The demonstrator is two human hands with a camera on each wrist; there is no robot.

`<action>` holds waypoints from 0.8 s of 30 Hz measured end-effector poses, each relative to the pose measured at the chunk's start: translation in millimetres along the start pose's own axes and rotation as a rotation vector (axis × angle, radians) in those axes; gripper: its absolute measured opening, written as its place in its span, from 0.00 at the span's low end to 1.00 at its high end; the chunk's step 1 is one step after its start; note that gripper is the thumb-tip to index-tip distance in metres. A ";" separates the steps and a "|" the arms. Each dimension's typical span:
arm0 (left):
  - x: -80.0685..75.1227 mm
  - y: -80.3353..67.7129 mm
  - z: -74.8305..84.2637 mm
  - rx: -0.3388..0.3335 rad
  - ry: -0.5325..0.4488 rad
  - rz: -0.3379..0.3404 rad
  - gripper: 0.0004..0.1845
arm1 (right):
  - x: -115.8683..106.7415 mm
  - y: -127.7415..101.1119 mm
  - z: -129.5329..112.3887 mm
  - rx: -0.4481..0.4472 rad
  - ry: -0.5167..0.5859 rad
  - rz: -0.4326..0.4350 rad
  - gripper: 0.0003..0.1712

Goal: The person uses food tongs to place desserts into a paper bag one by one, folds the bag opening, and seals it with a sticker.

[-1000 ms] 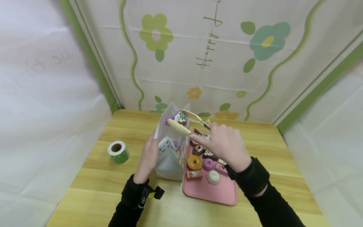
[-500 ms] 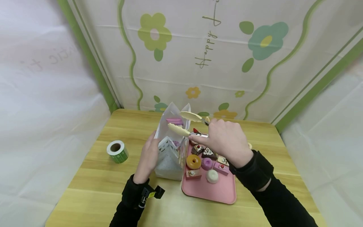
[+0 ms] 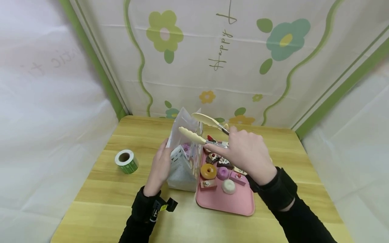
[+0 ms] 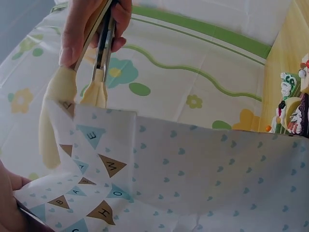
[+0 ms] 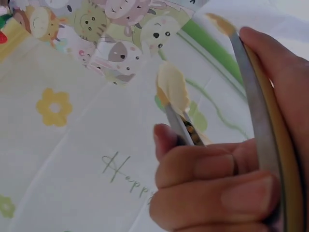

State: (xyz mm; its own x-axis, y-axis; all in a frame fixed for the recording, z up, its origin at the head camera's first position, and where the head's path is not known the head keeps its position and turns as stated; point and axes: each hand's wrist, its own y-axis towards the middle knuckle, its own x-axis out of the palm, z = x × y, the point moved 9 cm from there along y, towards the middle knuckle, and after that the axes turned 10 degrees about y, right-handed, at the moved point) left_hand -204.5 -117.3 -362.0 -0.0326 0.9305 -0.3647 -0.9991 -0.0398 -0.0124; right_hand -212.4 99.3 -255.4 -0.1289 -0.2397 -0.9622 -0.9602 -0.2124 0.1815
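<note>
My left hand [image 3: 158, 168] grips the left side of an upright white paper bag [image 3: 181, 173], printed with small hearts and pennants. Through the bag's mouth a purple piece [image 3: 186, 149] shows inside; the bottom is hidden. My right hand [image 3: 250, 153] holds metal tongs with cream-coloured tips [image 3: 192, 135] above the bag's opening. The two tips stand apart with nothing between them, as the right wrist view of the tongs [image 5: 174, 87] also shows. One tip reaches down inside the bag's rim in the left wrist view, beside the bag's printed wall [image 4: 193, 169].
Right of the bag, a pink tray [image 3: 225, 204] bears several toy pastries, among them an orange donut [image 3: 208, 171], a white round cake [image 3: 228, 186] and a pink cake slice [image 3: 238, 178]. A roll of green labels [image 3: 126, 161] stands at the left on the wooden table [image 3: 100, 199].
The tongs' tips have spread, letting go of a purple toy cake slice with white cream. It has dropped into the bag. My left hand stays on the bag.
</note>
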 end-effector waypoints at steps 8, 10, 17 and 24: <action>3.1 1.7 -0.3 0.001 0.000 -0.014 0.26 | 12.0 -24.0 31.3 0.164 0.181 0.007 0.43; 2.9 3.1 0.7 0.012 0.006 -0.009 0.25 | 15.0 -29.4 39.4 0.201 0.223 0.019 0.41; 3.6 3.5 2.7 0.018 0.003 -0.016 0.25 | 27.9 -48.6 70.0 0.321 0.298 0.020 0.52; 5.9 1.3 2.7 0.001 0.007 -0.029 0.26 | 45.7 -69.2 98.2 0.387 0.340 0.011 0.45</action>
State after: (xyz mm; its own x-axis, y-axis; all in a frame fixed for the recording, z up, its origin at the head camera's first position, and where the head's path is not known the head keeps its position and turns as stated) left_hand -206.1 -110.8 -361.7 -0.0035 0.9287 -0.3709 -0.9997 -0.0126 -0.0220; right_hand -176.1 196.1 -331.9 -0.1134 -0.5477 -0.8290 -0.9889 0.1428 0.0410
